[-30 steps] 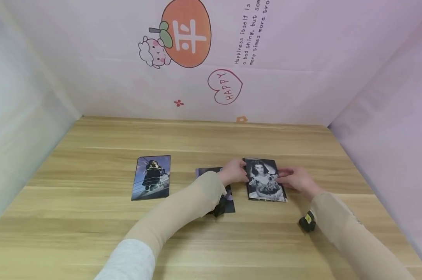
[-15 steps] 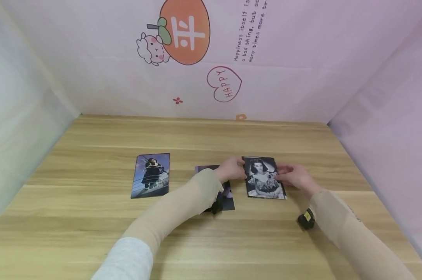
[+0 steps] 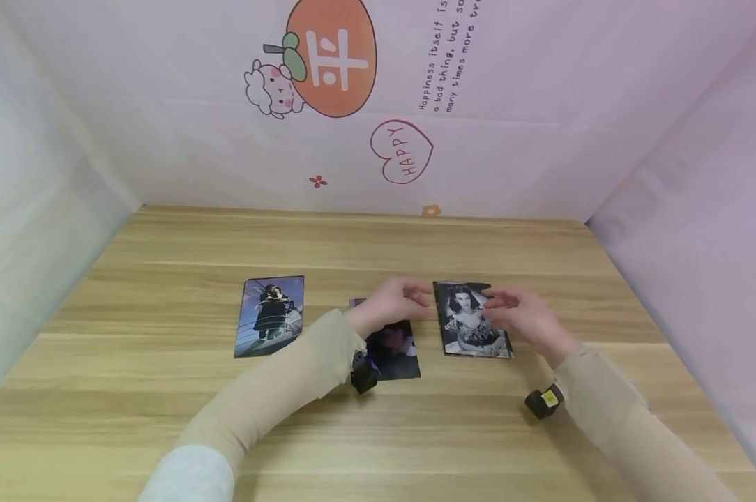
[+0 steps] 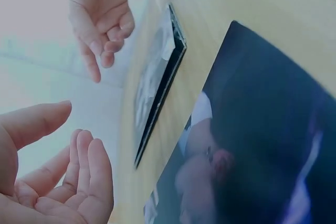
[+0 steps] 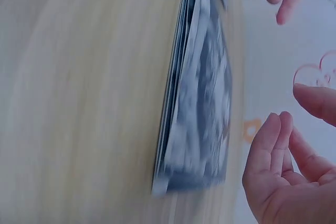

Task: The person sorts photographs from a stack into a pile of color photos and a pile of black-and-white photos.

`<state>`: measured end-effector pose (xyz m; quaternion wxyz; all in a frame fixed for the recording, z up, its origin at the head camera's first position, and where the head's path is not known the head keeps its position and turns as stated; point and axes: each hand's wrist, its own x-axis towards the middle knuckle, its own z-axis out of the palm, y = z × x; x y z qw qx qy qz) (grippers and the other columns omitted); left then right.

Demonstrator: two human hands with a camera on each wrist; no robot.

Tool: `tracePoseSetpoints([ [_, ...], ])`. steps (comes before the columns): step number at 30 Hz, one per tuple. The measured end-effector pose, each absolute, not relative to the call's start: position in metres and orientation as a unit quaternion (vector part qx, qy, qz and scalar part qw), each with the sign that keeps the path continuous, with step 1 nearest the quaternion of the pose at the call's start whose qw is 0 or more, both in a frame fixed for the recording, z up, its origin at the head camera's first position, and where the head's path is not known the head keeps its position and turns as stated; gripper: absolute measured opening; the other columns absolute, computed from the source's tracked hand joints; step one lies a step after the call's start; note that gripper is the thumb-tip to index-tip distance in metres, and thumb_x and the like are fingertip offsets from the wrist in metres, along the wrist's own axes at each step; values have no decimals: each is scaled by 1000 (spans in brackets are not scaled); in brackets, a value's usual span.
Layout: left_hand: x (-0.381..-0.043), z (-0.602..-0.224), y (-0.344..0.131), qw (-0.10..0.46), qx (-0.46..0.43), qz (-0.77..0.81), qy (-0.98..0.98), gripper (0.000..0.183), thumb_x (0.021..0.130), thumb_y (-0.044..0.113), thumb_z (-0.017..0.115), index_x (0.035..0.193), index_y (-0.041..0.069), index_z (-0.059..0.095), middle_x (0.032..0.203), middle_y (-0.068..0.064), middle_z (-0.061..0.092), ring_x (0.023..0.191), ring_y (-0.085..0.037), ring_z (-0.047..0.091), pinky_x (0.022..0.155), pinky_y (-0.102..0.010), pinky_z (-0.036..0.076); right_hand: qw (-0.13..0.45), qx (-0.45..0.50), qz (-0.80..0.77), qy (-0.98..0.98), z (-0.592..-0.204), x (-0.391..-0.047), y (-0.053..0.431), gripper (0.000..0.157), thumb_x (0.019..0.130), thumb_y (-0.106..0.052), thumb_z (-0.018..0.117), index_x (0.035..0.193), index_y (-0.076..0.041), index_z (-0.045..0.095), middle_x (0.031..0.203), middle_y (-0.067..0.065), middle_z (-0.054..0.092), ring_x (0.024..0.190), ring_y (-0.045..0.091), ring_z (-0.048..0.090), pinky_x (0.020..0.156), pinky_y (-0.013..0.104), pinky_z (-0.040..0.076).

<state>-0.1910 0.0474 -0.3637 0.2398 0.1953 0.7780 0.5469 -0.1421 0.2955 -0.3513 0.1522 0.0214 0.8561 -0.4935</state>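
Observation:
A small stack of photo cards point(image 3: 472, 328) lies on the table, a black-and-white portrait of a woman on top. In the right wrist view several layered edges of the photo stack point(image 5: 197, 108) show. My left hand point(image 3: 392, 305) hovers just left of it, fingers relaxed and apart from the cards. Over the stack's right edge is my right hand point(image 3: 528, 322), and the right wrist view shows its loosely bent fingers holding nothing. Below my left wrist lies a dark purplish photo card point(image 3: 399, 362), partly covered by the hand and sleeve.
Farther left rests a blue photo card point(image 3: 270, 314) of two figures on a ship's bow, with edges beneath suggesting more cards. The wooden table point(image 3: 353, 251) is bounded by a printed white backdrop point(image 3: 510, 160) at the back and cloth sides.
Both hands have let go of the stack's sides. The left hand has drawn back to the left, uncovering more of the dark card; the right has lifted slightly. The stack stays in place.

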Motion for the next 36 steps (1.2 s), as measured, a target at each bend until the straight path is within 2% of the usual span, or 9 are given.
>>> tracePoseSetpoints([
  [8, -184, -357, 15, 216, 194, 555, 780, 43, 85, 5, 67, 127, -1, 57, 111, -19, 65, 99, -23, 63, 91, -30, 52, 165, -2, -540, 826, -346, -135, 272, 56, 92, -6, 57, 140, 8, 34, 130, 32, 46, 108, 23, 58, 91, 27, 53],
  [12, -179, -350, -2, 216, 186, 554, 782, 45, 86, 5, 65, 129, 0, 55, 116, -21, 63, 103, -25, 62, 92, -31, 52, 173, -14, -563, 808, -345, -135, 263, 53, 94, -6, 54, 140, 10, 33, 126, 29, 46, 107, 22, 58, 93, 32, 52],
  [19, -173, -345, -31, 204, 167, 543, 797, 48, 87, 9, 64, 133, 0, 51, 124, -21, 58, 110, -29, 59, 93, -36, 52, 211, -18, -598, 773, -336, -136, 244, 52, 95, -1, 48, 141, 10, 28, 129, 29, 41, 112, 26, 54, 94, 32, 52],
  [22, -169, -348, -40, 202, 146, 541, 803, 51, 87, 10, 65, 135, 2, 48, 127, -20, 56, 114, -31, 57, 95, -38, 51, 226, -23, -609, 760, -337, -136, 236, 52, 94, 2, 46, 141, 11, 25, 130, 29, 38, 110, 25, 54, 98, 37, 50],
  [25, -166, -352, -46, 207, 120, 546, 803, 55, 87, 10, 65, 138, 3, 45, 131, -20, 54, 117, -32, 55, 96, -39, 50, 241, -23, -615, 751, -340, -137, 229, 53, 95, 2, 46, 142, 11, 23, 129, 29, 38, 108, 24, 55, 100, 42, 48],
  [28, -162, -357, -50, 211, 101, 556, 798, 59, 87, 9, 65, 140, 2, 42, 134, -21, 51, 119, -33, 54, 96, -38, 51, 254, -20, -612, 749, -344, -137, 221, 55, 94, 0, 48, 143, 10, 24, 132, 30, 38, 114, 31, 54, 101, 42, 47],
  [31, -160, -363, -53, 220, 85, 567, 789, 62, 86, 8, 66, 142, 2, 39, 136, -22, 48, 118, -34, 55, 94, -36, 52, 266, -11, -599, 755, -348, -138, 214, 55, 94, -3, 50, 143, 7, 26, 138, 30, 35, 122, 37, 48, 100, 40, 48],
  [36, -156, -372, -54, 254, 60, 614, 745, 66, 88, 3, 62, 145, -1, 29, 141, -28, 39, 120, -39, 52, 97, -40, 50, 278, 6, -575, 769, -355, -136, 205, 54, 94, -7, 53, 142, 4, 30, 143, 29, 31, 122, 34, 47, 97, 36, 50],
])
